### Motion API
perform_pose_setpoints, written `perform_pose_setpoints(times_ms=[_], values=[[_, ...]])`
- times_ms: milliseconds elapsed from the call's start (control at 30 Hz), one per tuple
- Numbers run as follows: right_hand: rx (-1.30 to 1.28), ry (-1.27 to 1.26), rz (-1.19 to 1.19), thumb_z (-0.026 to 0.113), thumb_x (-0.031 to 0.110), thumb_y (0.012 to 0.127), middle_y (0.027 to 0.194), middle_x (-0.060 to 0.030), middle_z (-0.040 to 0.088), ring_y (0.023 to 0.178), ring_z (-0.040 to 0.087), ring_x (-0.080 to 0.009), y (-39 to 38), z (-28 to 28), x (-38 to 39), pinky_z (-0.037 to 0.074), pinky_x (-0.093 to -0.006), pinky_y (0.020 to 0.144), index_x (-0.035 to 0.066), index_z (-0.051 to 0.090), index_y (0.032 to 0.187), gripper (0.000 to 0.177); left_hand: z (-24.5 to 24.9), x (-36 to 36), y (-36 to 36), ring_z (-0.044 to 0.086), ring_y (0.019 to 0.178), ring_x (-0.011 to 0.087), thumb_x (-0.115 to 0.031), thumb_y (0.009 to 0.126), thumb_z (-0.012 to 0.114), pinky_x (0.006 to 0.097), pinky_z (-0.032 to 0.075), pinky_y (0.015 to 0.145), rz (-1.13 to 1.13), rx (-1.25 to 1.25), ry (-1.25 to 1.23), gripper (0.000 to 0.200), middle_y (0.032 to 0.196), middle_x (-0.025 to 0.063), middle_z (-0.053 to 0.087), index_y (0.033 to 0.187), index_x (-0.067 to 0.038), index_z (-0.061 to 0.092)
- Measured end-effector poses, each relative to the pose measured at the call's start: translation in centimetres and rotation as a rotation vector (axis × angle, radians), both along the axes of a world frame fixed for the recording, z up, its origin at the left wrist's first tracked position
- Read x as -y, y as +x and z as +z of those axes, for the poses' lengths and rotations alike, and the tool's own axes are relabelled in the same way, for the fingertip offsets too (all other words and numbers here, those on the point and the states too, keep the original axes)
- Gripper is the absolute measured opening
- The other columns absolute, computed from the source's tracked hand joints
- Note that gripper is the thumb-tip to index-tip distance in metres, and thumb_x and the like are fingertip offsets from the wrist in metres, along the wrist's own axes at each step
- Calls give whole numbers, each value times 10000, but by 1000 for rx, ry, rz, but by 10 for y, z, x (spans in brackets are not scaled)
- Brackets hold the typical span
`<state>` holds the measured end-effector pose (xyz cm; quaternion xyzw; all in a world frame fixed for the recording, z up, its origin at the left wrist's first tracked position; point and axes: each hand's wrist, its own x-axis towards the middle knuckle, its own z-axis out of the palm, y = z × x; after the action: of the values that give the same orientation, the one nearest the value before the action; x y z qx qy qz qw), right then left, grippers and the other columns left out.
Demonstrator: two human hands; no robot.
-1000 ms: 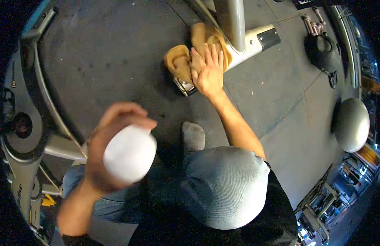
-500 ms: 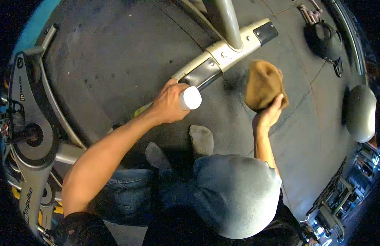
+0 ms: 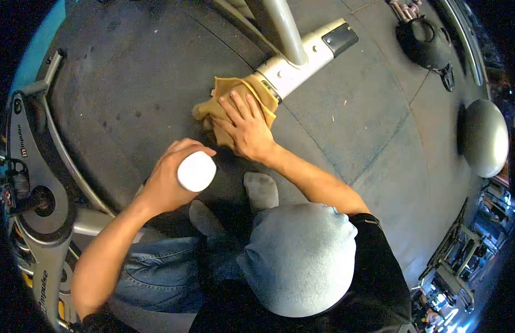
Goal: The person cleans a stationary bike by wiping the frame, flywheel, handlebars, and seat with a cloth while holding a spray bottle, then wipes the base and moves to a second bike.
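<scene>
My left hand [image 3: 167,176] is closed around a white bottle [image 3: 197,171], whose rounded end faces up at me; the rest of it is hidden behind the hand. Folds of a tan cloth [image 3: 227,89] drape over the near end of a pale metal base beam [image 3: 293,76]. On top of the cloth lies my right hand [image 3: 247,126], fingers spread and stretched out, pressing it against the beam. That end of the beam is covered by the cloth. A bottle-to-cloth gap separates the two hands.
A grey upright tube [image 3: 285,33] rises from the beam. To the left stands a grey exercise machine [image 3: 44,216] with a bent bar [image 3: 69,144]. A black kettlebell-like object [image 3: 425,41] and a rounded silver piece [image 3: 486,139] are at right. My socked feet [image 3: 261,190] are below.
My right hand has swung left with the cloth, from beside the beam onto its near end. My left hand has drawn back from the beam, down and left, with the bottle.
</scene>
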<state>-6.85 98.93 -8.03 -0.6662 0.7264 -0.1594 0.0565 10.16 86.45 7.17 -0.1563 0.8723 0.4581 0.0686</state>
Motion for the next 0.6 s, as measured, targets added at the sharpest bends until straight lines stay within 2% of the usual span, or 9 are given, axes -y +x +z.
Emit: perform_pose_setpoints(times_ms=[67, 133, 200, 267, 333, 400, 467, 533, 600], values=[[95, -30, 64, 543, 283, 801, 1514, -193, 286, 1405, 195, -439, -6, -1, -18, 144, -605, 1130, 122, 590, 1261, 489, 18, 5, 3, 573, 1094, 284, 20, 634, 691, 347, 432, 965, 88, 36, 88, 486, 1107, 126, 607, 1106, -73, 625], [61, -96, 30, 559, 290, 784, 1521, -195, 268, 1410, 177, -446, -17, -14, -27, 152, -605, 1127, 104, 580, 1265, 517, 37, 8, 5, 593, 1051, 303, 41, 625, 704, 356, 460, 910, 122, -23, 60, 463, 1079, 129, 627, 1073, -48, 627], [-113, -98, -76, 562, 270, 775, 1521, -194, 270, 1408, 169, -456, -34, -28, -23, 166, -611, 1121, 86, 564, 1280, 537, 51, 15, 14, 596, 1051, 289, 60, 616, 687, 348, 455, 916, 188, -13, 86, 470, 1079, 126, 629, 1071, -38, 622], [-10, -160, -228, 548, 246, 779, 1521, -196, 268, 1406, 168, -461, -56, -13, -12, 174, -624, 1114, 65, 561, 1274, 527, 54, 17, 24, 601, 1040, 280, 66, 617, 671, 338, 451, 915, 198, -12, 49, 467, 1069, 122, 631, 1070, -28, 616], [61, -183, -308, 578, 241, 767, 1498, -172, 327, 1379, 212, -485, -49, -8, 9, 166, -623, 1109, 32, 590, 1242, 520, 53, 16, 31, 606, 1032, 282, 67, 614, 671, 331, 452, 912, 193, -17, 5, 461, 1058, 121, 632, 1062, -31, 621], [-171, -1, -471, 555, 240, 799, 1472, -192, 357, 1374, 225, -483, -33, -15, 35, 170, -617, 1113, -19, 636, 1146, 441, 49, 18, 34, 609, 1022, 268, 64, 622, 671, 324, 454, 906, 198, 15, 10, 448, 1049, 119, 633, 1057, -31, 623], [-110, 146, -282, 441, 195, 868, 1430, -232, 392, 1366, 271, -447, -13, -5, 55, 191, -575, 1127, -44, 638, 1109, 393, 47, 17, 32, 612, 1012, 255, 60, 630, 670, 317, 456, 901, 207, 39, 17, 434, 1039, 117, 634, 1052, -31, 625], [-22, 50, -89, 417, 175, 867, 1442, -226, 382, 1366, 296, -420, 1, -9, 52, 201, -539, 1140, -40, 609, 1153, 406, 52, 18, 26, 613, 979, 213, 48, 656, 667, 304, 459, 881, 300, 182, 82, 398, 1018, 104, 634, 1044, -30, 627], [32, -31, -22, 438, 186, 871, 1458, -231, 359, 1384, 273, -410, 6, -5, 27, 186, -529, 1150, -28, 592, 1182, 408, 54, 20, 25, 611, 964, 196, 45, 664, 663, 297, 458, 873, 284, 116, 82, 388, 1008, 97, 634, 1044, -28, 627]])
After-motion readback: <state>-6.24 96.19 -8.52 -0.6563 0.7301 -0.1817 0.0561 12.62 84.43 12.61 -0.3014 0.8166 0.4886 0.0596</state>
